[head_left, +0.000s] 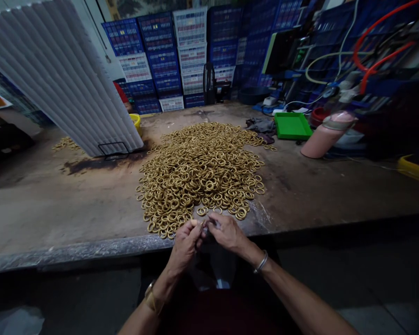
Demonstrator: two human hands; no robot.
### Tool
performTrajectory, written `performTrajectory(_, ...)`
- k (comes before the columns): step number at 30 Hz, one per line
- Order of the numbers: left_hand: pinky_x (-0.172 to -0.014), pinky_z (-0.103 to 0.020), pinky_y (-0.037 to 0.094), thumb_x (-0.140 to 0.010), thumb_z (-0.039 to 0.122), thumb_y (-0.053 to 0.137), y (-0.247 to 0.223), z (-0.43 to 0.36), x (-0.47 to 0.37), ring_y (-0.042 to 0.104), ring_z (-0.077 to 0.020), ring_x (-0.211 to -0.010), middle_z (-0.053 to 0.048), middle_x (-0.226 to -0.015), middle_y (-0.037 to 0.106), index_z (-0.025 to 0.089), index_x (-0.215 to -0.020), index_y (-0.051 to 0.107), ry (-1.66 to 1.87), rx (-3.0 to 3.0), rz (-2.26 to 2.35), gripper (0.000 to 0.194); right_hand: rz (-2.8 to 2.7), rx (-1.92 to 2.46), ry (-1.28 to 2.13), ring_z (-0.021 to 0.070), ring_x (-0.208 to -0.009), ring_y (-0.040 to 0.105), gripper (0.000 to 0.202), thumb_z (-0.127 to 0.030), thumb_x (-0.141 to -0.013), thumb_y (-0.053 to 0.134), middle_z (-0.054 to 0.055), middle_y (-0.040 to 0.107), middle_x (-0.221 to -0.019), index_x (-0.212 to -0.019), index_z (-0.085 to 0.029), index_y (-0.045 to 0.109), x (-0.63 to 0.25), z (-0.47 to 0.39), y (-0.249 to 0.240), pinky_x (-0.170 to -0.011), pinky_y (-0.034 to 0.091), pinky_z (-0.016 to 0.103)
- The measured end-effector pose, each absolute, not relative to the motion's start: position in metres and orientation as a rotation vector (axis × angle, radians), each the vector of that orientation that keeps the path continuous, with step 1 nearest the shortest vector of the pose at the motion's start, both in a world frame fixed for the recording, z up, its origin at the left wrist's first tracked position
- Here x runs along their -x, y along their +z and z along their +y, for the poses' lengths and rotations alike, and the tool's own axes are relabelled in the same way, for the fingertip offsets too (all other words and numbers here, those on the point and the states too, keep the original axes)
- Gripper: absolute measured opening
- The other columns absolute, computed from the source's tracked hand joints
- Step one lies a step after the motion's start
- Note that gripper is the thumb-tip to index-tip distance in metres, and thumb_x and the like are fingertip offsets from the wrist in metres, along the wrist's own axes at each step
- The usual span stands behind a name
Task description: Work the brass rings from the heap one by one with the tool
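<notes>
A wide heap of brass-coloured rings [202, 172] lies on the worktable [101, 209]. Just in front of it, at the table's front edge, my left hand [188, 239] and my right hand [226, 232] meet, fingertips nearly touching. Both hands have their fingers closed in a pinch. Whatever is between the fingertips is too small and dark to name. A few loose rings lie directly beyond my fingers.
A corrugated pale panel [70, 74] stands at the left in a black wire holder. Behind are stacked blue and white crates [160, 56]. A green tray [292, 125], a pink bottle [326, 136] and dark cloths [261, 126] are at the right. Part of a person shows behind the panel.
</notes>
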State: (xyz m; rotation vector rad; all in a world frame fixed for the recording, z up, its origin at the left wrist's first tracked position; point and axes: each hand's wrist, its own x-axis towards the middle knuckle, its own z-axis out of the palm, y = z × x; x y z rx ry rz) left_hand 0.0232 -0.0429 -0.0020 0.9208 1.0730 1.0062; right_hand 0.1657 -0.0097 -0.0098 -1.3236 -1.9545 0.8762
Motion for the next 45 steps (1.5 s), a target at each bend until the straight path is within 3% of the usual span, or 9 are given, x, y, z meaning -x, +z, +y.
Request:
performTrajectory(4,-0.041,-0.018,0.02,-0.078,0.047,0.051,-0.002,-0.044,-0.024,0.028,-0.0042,-0.042,0.007,-0.051,0.037,0.015,-0.069,0.05,1.023,-1.004,1.113,0.033,-2.225,1.361,0.714,0.0113,-0.056,0.045,0.007,-0.016,-0.071,0.047,0.0,0.055,-0.062,-0.072,-0.019,0.054,-0.166,-0.016,-0.013,-0.054,0.025,0.023)
performTrajectory(9,-0.042,-0.018,0.021,-0.079,0.043,0.05,-0.007,-0.044,-0.022,0.027,-0.0041,-0.043,0.007,-0.05,0.035,0.015,-0.068,0.049,1.038,-1.063,1.142,0.031,-2.313,1.433,0.635,0.0131,-0.059,0.047,0.014,-0.014,-0.068,0.046,0.002,0.058,-0.066,-0.077,-0.018,0.055,-0.163,-0.017,-0.016,-0.054,0.022,0.024)
performTrajectory(20,-0.039,-0.017,0.02,-0.077,0.043,0.054,0.011,-0.06,-0.027,0.03,-0.0024,-0.04,0.005,-0.058,0.047,0.016,-0.072,0.049,1.023,-0.92,0.987,0.028,-2.308,1.654,0.569,0.0141,-0.066,0.055,0.021,-0.018,-0.076,0.044,0.003,0.063,-0.074,-0.093,-0.02,0.057,-0.166,-0.002,-0.013,-0.056,0.025,0.023)
performTrajectory(27,-0.037,-0.016,0.022,-0.075,0.039,0.059,-0.002,-0.059,-0.023,0.039,-0.0036,-0.045,0.0,-0.069,0.054,0.014,-0.076,0.052,1.057,-0.577,0.93,0.026,-2.217,1.756,0.348,0.0169,-0.071,0.059,0.024,-0.031,-0.083,0.046,0.005,0.065,-0.078,-0.104,-0.021,0.049,-0.146,0.008,-0.015,-0.058,0.027,0.024)
performTrajectory(34,-0.04,-0.016,0.029,-0.074,0.034,0.06,-0.006,-0.057,-0.018,0.047,-0.0065,-0.05,0.0,-0.072,0.057,0.018,-0.091,0.054,1.078,-0.363,0.789,0.023,-2.26,1.757,0.313,0.0172,-0.072,0.06,0.016,-0.026,-0.082,0.047,0.004,0.065,-0.079,-0.096,-0.02,0.049,-0.139,0.009,-0.017,-0.059,0.026,0.025)
performTrajectory(40,-0.04,-0.015,0.03,-0.066,0.03,0.069,-0.012,-0.05,-0.015,0.054,-0.009,-0.059,-0.002,-0.071,0.057,0.012,-0.069,0.057,1.087,-0.205,0.752,0.022,-2.215,1.724,0.266,0.0177,-0.075,0.059,0.024,-0.018,-0.077,0.047,0.003,0.065,-0.084,-0.101,-0.02,0.047,-0.141,0.01,-0.024,-0.06,0.027,0.026)
performTrajectory(45,-0.038,-0.013,0.027,-0.062,0.031,0.072,-0.005,-0.046,-0.017,0.05,-0.0066,-0.054,0.002,-0.067,0.055,0.015,-0.074,0.055,1.111,-0.307,0.824,0.027,-2.212,1.689,0.307,0.0167,-0.078,0.058,0.025,-0.014,-0.073,0.047,0.004,0.063,-0.091,-0.097,-0.02,0.05,-0.145,0.009,-0.02,-0.062,0.029,0.025)
